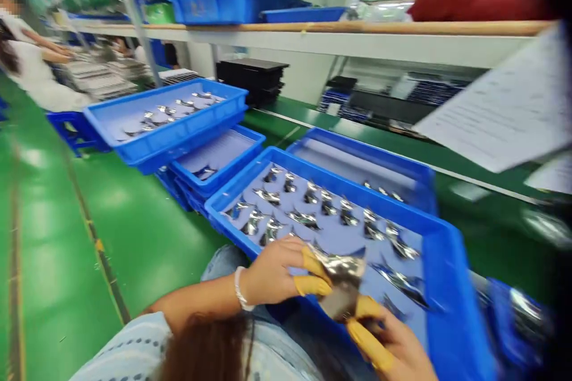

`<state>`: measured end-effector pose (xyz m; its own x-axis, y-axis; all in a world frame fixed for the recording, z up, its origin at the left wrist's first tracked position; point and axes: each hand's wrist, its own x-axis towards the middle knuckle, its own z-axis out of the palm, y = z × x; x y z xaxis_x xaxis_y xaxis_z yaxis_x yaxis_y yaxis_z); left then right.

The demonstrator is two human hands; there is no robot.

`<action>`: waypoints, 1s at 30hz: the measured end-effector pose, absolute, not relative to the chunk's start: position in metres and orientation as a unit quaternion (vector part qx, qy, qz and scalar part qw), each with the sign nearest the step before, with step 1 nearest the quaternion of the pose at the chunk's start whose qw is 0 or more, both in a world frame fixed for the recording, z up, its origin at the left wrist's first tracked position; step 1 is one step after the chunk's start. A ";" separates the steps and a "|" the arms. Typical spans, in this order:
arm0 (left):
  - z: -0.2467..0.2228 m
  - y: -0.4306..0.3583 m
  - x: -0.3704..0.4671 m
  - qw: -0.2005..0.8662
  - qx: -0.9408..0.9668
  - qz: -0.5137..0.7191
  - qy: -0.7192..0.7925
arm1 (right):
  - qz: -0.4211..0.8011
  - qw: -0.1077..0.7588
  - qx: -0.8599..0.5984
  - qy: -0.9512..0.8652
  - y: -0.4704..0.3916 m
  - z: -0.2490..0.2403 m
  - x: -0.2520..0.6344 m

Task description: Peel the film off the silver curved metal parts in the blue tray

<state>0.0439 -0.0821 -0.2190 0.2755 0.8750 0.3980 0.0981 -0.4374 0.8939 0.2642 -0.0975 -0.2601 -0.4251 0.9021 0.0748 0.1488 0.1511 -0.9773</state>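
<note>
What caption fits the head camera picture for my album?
The left hand and right hand, wearing yellow finger covers, hold a shiny piece by a loaded blue tray.

Parts (347, 212) in the near tray (451, 274), another tray (426, 186) behind, stacked trays (179, 131) left.

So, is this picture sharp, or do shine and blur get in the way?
Head view: bright glints on the held metal piece; head view: pale glare on the green floor; head view: writing on the white paper too blurred to read.
</note>
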 end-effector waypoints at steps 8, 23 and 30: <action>-0.209 -0.086 0.040 0.278 0.787 0.445 0.323 | 0.558 0.380 -0.351 -0.649 -0.094 -0.253 0.255; -0.207 -0.081 0.040 0.523 0.596 0.455 0.405 | 0.619 0.392 -0.285 -0.619 -0.095 -0.244 0.247; -0.226 -0.071 0.054 0.731 0.370 0.444 0.363 | 0.736 0.365 -0.258 -0.509 -0.103 -0.236 0.243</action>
